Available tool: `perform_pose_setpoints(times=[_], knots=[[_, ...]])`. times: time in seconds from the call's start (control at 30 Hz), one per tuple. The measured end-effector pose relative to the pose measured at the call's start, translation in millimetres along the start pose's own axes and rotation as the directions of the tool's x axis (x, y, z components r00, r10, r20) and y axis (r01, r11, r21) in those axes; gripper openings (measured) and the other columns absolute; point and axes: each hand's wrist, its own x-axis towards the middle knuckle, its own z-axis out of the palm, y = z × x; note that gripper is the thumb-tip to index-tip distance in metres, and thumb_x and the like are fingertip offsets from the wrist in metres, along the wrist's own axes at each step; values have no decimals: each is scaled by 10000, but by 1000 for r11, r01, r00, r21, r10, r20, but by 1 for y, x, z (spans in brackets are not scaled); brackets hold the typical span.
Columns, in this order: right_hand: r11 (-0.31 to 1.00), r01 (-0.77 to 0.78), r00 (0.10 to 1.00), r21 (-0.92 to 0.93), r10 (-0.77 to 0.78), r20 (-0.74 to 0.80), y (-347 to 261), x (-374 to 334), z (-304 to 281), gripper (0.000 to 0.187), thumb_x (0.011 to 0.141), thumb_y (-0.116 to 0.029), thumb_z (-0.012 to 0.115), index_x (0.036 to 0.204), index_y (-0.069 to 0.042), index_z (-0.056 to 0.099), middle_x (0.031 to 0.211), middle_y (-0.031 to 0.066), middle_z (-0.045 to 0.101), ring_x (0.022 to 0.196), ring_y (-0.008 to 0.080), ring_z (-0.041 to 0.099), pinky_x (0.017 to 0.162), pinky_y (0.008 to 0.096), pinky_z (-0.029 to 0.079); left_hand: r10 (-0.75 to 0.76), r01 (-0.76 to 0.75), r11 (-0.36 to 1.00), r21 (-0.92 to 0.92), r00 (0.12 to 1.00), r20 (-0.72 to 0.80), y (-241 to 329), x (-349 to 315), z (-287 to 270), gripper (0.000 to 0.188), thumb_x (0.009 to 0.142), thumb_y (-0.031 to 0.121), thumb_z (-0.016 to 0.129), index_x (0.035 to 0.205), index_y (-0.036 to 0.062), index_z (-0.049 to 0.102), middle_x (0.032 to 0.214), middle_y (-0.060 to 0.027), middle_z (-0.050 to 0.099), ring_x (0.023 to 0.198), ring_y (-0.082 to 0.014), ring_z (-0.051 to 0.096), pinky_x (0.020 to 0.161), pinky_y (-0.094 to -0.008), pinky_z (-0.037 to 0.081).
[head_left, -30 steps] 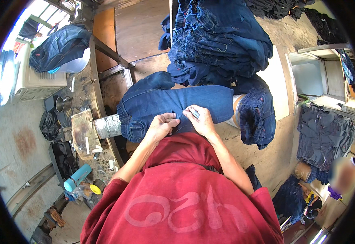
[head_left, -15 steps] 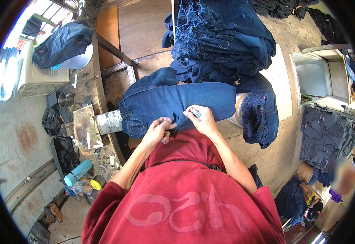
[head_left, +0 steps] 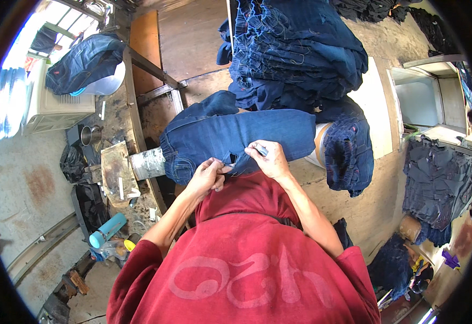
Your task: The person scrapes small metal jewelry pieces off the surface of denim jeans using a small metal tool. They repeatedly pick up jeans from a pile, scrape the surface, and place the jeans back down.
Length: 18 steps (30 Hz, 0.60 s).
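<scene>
A pair of blue denim jeans (head_left: 263,129) is drawn over a horizontal pole (head_left: 149,163) that has a pale, worn wrapping. My left hand (head_left: 209,175) is closed in a pinch on the denim, close to a small dark hole in the leg with pale frayed threads around it. Just right of that hole, my right hand (head_left: 270,160) grips a small grey tool (head_left: 262,150); its kind is mostly hidden by the fingers. The right hand rests against the cloth.
Beyond the jeans rises a tall pile of folded jeans (head_left: 301,48). Another denim garment (head_left: 348,154) hangs over a pale cylinder end (head_left: 319,143) at right. A worn wooden bench (head_left: 118,116) at left carries a metal cup (head_left: 89,135) and a turquoise bottle (head_left: 108,230). Dark garments (head_left: 436,183) lie far right.
A dark hole in the denim between my hands now shows wider than before. Both hands stay nearly in place. The blurred shape at the far right is out of view.
</scene>
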Motion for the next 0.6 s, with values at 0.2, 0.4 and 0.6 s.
perform_pose_setpoints(times=[0.2,0.4,0.6], knots=[[996,-62,997,-58,63,31,-9,-1,-6,252,963,-240,834,973,6,780,748,96,705,635,137,583,615,345,488,-21,17,986,166,1000,18,22,4,18,147,1076,187,591,1118,52,632,887,-33,683,468,-76,410,451,-265,347],[995,-3,1000,-98,5,21,-10,-2,-7,280,951,-268,836,1033,-3,805,898,179,793,755,275,764,702,386,575,70,-81,912,402,997,42,18,12,18,170,1042,215,672,997,52,662,808,-2,617,496,-50,408,461,-265,342],[994,-24,1000,-102,24,0,-11,-5,-3,279,950,-270,834,1026,-4,806,917,187,798,806,326,785,728,395,590,-75,78,993,90,996,-43,22,-4,15,187,1035,229,677,990,48,654,793,1,606,484,-48,385,460,-269,333]])
